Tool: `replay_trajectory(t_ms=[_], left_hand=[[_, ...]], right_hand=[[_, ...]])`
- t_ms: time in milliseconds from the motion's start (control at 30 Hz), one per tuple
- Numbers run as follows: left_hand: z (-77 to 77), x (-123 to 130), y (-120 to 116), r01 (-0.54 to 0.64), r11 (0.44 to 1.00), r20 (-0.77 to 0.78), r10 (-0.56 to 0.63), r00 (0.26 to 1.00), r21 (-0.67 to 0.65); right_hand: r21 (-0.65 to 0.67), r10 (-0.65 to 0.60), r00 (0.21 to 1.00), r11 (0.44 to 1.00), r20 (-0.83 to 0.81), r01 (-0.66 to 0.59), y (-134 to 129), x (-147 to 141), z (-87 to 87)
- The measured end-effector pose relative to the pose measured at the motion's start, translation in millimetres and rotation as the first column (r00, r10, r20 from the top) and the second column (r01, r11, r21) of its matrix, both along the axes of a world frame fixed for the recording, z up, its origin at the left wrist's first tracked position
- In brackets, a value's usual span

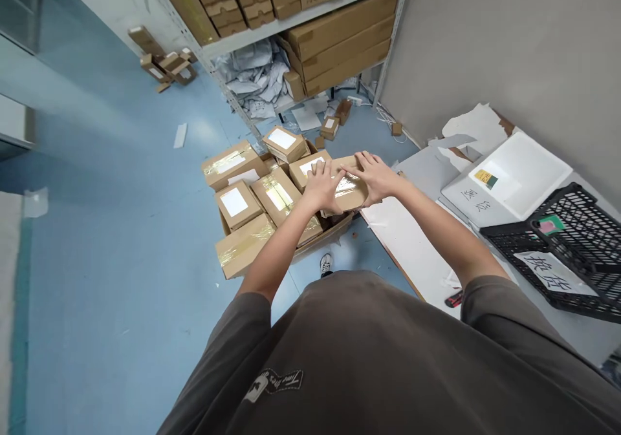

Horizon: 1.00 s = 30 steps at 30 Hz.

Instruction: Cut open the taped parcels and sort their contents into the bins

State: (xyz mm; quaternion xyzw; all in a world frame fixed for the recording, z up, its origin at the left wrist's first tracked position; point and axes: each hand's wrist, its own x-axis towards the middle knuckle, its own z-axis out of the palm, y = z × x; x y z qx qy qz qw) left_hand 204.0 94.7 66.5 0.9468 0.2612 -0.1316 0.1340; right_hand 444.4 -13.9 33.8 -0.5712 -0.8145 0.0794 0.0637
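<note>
well, boxes (233,202) in an open carton (325,236)

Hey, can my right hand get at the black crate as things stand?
Probably not yet: your right hand is on a box, though the way to the crate looks free.

Held box (354,194) partly behind left hand (321,188)

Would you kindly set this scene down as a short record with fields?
Left hand: at the left end of a taped box, holding it
Right hand: holding the same box's right end
Nearby: labelled boxes heaped in a larger carton
Ahead: shelving with cardboard boxes
To the right: white bin, black crate
</note>
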Motion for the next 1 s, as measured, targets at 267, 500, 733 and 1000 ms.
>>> replay_trajectory(t_ms=[267,500,733,1000], left_hand=[[13.9,114,-60,0.307,0.951,0.028,-0.308,0.951,0.043],[-37.6,242,-145,0.632,0.774,0.104,-0.626,0.773,-0.046],[-82.4,299,-224,0.743,0.637,0.065,-0.749,0.66,-0.206],[-110.7,303,-219,0.73,0.619,0.082,-0.744,0.663,-0.289]], right_hand=[[0.017,-0.322,0.947,0.947,-0.001,0.322,-128,72,12.1],[-0.095,-0.67,0.741,0.741,-0.047,0.664,-283,119,-24.1],[-0.208,-0.822,0.566,0.566,-0.066,0.798,-371,126,-83.2],[-0.316,-0.909,0.41,0.411,-0.071,0.855,-405,130,-113.4]])
